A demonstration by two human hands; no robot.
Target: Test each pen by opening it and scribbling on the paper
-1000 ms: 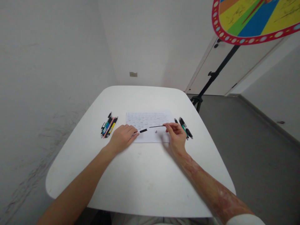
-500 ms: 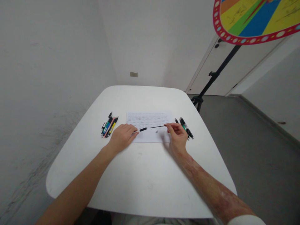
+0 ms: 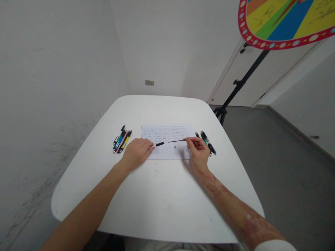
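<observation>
My left hand [image 3: 137, 152] rests on the near left of a handwritten sheet of paper [image 3: 166, 134], shut on a black pen barrel [image 3: 159, 143]. My right hand [image 3: 199, 151] pinches a thin black pen refill [image 3: 176, 141] at its end, level with the barrel and pointing towards it. A short gap seems to separate them, though a transparent section could be hidden there. A tiny grey part [image 3: 175, 147], possibly a spring, lies on the paper between my hands. Several pens [image 3: 122, 140] lie beside my left hand, and several more [image 3: 206, 141] lie beside my right.
Everything lies on a white rounded table [image 3: 167, 108]. Beyond it stand a colourful prize wheel [image 3: 284, 21] on a black tripod stand [image 3: 239, 85] and a white door [image 3: 235, 82]. Walls rise at left and back; grey floor [image 3: 282, 164] lies to the right.
Both hands keep hold of the same pieces. The barrel and refill have shifted only slightly, and the view has moved a little.
</observation>
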